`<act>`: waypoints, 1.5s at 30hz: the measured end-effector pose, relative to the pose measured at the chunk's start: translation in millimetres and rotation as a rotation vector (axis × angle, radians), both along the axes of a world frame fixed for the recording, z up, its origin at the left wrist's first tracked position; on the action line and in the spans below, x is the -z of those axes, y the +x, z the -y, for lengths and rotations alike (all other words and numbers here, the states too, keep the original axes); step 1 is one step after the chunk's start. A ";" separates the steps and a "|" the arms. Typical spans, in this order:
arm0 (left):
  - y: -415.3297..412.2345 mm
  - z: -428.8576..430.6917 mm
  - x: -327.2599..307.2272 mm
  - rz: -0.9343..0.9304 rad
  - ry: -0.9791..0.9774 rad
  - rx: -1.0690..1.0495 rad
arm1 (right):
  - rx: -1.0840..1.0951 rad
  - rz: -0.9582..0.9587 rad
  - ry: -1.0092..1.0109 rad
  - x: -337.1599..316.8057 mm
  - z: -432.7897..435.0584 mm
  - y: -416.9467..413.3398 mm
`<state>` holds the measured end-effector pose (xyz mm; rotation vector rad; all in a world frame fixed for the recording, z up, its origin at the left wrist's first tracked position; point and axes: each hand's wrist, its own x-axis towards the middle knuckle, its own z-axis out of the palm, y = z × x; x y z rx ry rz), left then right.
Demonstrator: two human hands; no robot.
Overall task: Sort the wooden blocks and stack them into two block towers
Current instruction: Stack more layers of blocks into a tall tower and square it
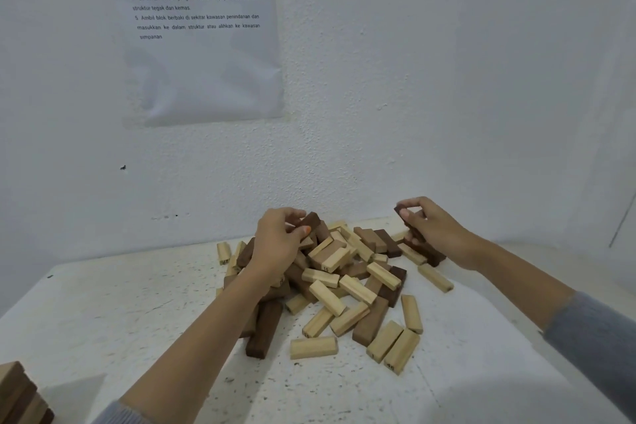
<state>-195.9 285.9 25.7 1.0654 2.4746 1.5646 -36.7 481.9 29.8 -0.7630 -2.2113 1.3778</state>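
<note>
A loose heap of wooden blocks, pale and dark brown mixed, lies on the white table against the wall. My left hand reaches over the heap's far left side and pinches a dark brown block at its top. My right hand is raised at the heap's far right and grips another dark brown block, tilted on end above a dark block lying below it. Part of a stacked tower of pale and dark blocks shows at the bottom left corner.
The table meets a white wall at the back, where a printed instruction sheet hangs. Bare tabletop lies left of the heap and in front of it. My grey sleeves show at both lower edges of the view.
</note>
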 end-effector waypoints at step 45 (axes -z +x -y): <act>91.7 46.4 -31.2 0.700 0.266 0.280 | -0.388 -0.200 0.001 -35.0 83.2 28.7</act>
